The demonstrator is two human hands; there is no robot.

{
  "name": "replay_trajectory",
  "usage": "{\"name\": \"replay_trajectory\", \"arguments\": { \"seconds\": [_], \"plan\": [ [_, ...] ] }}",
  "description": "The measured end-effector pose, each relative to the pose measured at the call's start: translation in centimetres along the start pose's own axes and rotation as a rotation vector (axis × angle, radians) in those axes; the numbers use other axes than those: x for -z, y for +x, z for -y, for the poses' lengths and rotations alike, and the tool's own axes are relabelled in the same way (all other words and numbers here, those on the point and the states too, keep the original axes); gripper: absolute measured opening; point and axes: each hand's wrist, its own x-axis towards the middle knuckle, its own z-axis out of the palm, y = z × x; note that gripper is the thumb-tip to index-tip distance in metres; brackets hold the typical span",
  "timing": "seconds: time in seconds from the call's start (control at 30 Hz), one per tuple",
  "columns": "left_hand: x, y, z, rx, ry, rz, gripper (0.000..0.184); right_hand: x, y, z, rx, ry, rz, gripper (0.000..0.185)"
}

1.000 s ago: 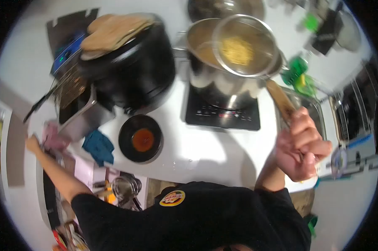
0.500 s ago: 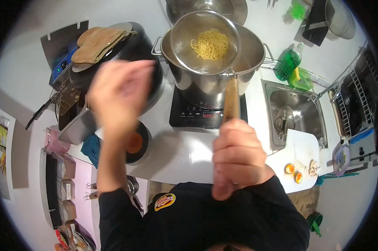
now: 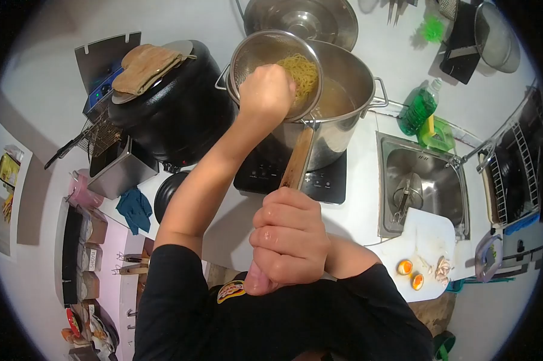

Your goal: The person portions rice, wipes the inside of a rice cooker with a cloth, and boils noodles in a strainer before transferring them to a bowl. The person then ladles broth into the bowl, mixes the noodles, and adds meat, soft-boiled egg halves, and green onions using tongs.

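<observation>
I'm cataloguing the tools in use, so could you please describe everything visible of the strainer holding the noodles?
The strainer has a round, silvery mesh bowl and a wooden-looking handle. Yellow noodles lie in the bowl, which is over the left of the pot, handle toward the person. The right hand grips the handle; the left hand is over the bowl, hiding part of it. Whether the bowl touches the pot is unclear.

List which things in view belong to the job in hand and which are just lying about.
In the job:
- strainer, gripped by the right hand
- noodles in it, with the left hand over the strainer
- steel pot below
- induction hob under the pot

Apparently just lying about:
- green bottle
- brown mitt
- teal cloth
</observation>
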Motion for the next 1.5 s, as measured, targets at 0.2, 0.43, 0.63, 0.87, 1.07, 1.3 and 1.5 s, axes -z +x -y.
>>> {"name": "replay_trajectory", "arguments": {
  "seconds": [0.2, 0.43, 0.63, 0.87, 1.07, 1.3, 1.5],
  "plan": [
    [0.9, -1.2, 1.2, -0.171, 0.001, -0.149, 0.02, 0.1, -0.2, -0.1, 0.005, 0.011, -0.038, 0.011],
    [0.7, 0.1, -0.3, -0.034, 0.081, 0.064, 0.018, -0.3, -0.1, 0.0, 0.01, 0.004, -0.007, 0.01],
    [2.4, -0.8, 0.0, -0.211, -0.028, -0.073, 0.016, -0.3, -0.2, 0.0, 0.019, -0.005, -0.038, 0.01],
    [9.7, -11.0, 2.2, -0.052, -0.427, 0.069, 0.008, 0.6, -0.3, 0.4, -0.051, -0.008, -0.072, 0.01],
    [7.6, -12.2, 0.0, -0.527, -0.647, -0.024, 0.045, -0.1, 2.4, 0.8, -0.267, -0.004, -0.08, 0.016],
    [3.6, -6.6, -0.6, -0.449, -1.574, -0.505, 0.034, 2.0, 3.0, 0.7, -0.185, -0.112, -0.299, 0.025],
    [10.8, -1.5, -2.8, -0.416, -1.323, -0.723, 0.06, 7.0, -1.2, -0.3, -0.382, -0.316, -0.585, 0.025]
  ]
}}
